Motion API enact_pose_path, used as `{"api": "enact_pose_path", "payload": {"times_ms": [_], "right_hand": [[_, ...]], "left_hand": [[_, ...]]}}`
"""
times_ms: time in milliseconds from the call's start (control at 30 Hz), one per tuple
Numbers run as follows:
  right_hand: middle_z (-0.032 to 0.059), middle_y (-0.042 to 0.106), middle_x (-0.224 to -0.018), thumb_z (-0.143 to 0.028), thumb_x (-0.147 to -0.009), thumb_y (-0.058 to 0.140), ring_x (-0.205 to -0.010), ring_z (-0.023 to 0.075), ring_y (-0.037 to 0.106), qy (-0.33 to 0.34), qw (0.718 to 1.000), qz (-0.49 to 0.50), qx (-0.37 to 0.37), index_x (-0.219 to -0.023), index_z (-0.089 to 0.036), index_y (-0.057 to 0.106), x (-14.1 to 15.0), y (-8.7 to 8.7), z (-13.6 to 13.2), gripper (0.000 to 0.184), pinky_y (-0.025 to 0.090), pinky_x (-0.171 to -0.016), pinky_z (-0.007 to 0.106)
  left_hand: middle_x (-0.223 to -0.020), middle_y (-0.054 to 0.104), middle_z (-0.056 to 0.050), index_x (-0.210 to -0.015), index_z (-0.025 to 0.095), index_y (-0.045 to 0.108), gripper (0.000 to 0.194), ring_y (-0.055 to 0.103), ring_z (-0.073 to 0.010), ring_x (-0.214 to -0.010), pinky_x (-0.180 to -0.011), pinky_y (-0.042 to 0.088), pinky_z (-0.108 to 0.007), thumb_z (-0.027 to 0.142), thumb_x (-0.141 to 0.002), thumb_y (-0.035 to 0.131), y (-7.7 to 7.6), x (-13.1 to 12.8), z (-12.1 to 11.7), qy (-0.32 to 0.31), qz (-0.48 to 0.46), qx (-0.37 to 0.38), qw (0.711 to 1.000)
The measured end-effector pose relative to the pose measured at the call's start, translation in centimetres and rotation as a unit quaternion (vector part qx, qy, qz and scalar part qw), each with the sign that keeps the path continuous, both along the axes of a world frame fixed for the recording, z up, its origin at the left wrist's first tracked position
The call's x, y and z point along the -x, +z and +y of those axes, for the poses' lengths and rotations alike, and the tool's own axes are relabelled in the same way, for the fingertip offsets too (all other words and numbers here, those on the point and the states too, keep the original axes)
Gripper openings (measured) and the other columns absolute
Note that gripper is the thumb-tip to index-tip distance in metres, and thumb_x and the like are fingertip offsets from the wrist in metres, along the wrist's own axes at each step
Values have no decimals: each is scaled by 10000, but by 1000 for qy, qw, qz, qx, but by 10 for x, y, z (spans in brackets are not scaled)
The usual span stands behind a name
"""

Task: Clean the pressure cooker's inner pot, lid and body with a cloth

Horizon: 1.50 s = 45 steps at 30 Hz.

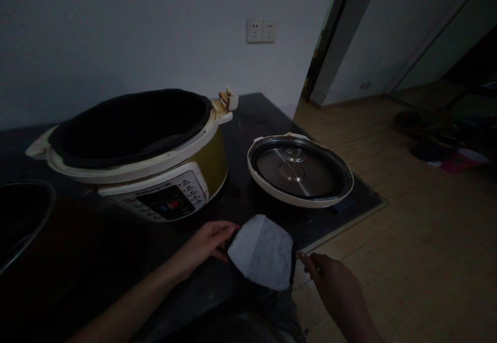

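My left hand (205, 243) pinches the left edge of a white cloth (263, 252) at the front of the dark countertop (252, 120). My right hand (336, 283) grips the cloth's right edge, where a dark border runs along it. Both hands are closed on the cloth and hold it stretched between them. Behind them stands an open electric pressure cooker (140, 148), yellow and cream, with a dark inner pot and a control panel facing me. Its lid (300, 169) lies upside down on the counter to the right.
A dark pot rim (23, 218) shows at the far left. A double wall socket (261, 30) sits above the counter. To the right are wooden flooring (407, 218), a doorway, and some dark items and a red thing on the floor.
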State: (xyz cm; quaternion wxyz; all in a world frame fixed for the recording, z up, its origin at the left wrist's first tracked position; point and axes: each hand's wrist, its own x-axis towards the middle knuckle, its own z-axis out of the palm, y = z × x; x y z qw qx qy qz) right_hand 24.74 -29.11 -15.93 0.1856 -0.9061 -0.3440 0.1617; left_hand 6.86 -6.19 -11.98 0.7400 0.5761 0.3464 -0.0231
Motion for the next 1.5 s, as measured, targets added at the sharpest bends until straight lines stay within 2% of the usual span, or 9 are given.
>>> {"api": "enact_pose_path", "payload": {"times_ms": [167, 400, 700, 833, 933, 1067, 1200, 1300, 1500], "right_hand": [[24, 588, -513, -716, -833, 401, -489, 161, 544, 17, 951, 274, -144, -567, -204, 566, 17, -15, 5, 600, 357, -484, 261], [-18, 498, -447, -689, -786, 529, -430, 126, 474, -57, 897, 366, -240, -572, -200, 506, 19, 4, 17, 534, 344, -444, 242], [-24, 464, -453, -657, -800, 523, -443, 116, 441, -127, 928, 201, -287, -549, -206, 503, -39, 13, -4, 516, 342, -454, 233], [-10, 486, -450, -655, -806, 486, -445, 139, 481, -92, 951, 177, -238, -560, -213, 512, -43, 14, 0, 506, 374, -468, 256], [-16, 540, -504, -634, -787, 516, -431, 154, 504, -76, 969, 138, -190, -755, -200, 600, -43, 13, 1, 443, 388, -458, 274], [8, 610, -667, -569, -812, 552, -536, 181, 564, -99, 973, -59, -200, -1012, -211, 615, -39, 11, 3, 415, 431, -496, 294], [80, 666, -942, -354, -927, 492, -836, 211, 625, 54, 944, -184, -270, -1000, -224, 642, -28, 7, 15, 212, 518, -710, 332], [79, 662, -1138, -224, -921, 520, -1015, 235, 594, 207, 929, -202, -231, -1049, -237, 655, -20, 5, 27, 186, 506, -831, 369], [59, 650, -1240, -272, -854, 647, -1061, 289, 573, 287, 919, -228, -146, -1160, -287, 643, -4, 8, 44, 306, 498, -790, 417]], "left_hand": [[-894, 677, -64, -1013, 127, 645, 534, 627, -165, -758, -562, 511, -241, 564, -710, 704, -7, -10, 6, -44, 9, 3, 999], [-715, 560, 44, -1022, 176, 533, 501, 513, -91, -565, -447, 407, -189, 504, -697, 727, -4, -19, 2, -16, 3, -18, 1000], [-615, 483, 105, -947, 218, 404, 301, 440, -69, -469, -456, 344, -186, 376, -795, 611, 0, -23, 5, 66, -112, -175, 976], [-618, 495, 87, -980, 209, 458, 205, 483, -96, -518, -515, 375, -214, 320, -832, 546, -7, -29, 4, -18, -81, -260, 962], [-680, 571, 46, -1033, 217, 515, 193, 557, -135, -616, -577, 391, -244, 260, -845, 521, -8, -32, 2, -79, -29, -354, 932], [-825, 640, -2, -1088, 236, 545, 233, 617, -170, -750, -664, 428, -279, 256, -859, 515, -6, -37, -2, -71, 1, -415, 907], [-845, 633, -11, -1049, 212, 579, 245, 608, -168, -777, -667, 448, -266, 279, -813, 581, -10, -45, -1, -35, -38, -379, 924], [-855, 626, -7, -999, 190, 615, 233, 565, -136, -701, -620, 444, -240, 253, -776, 596, -12, -50, 2, -9, -78, -331, 940], [-920, 675, -29, -974, 205, 683, 253, 610, -175, -824, -750, 474, -290, 132, -807, 507, 11, -52, -11, -15, -95, -428, 899]]}}
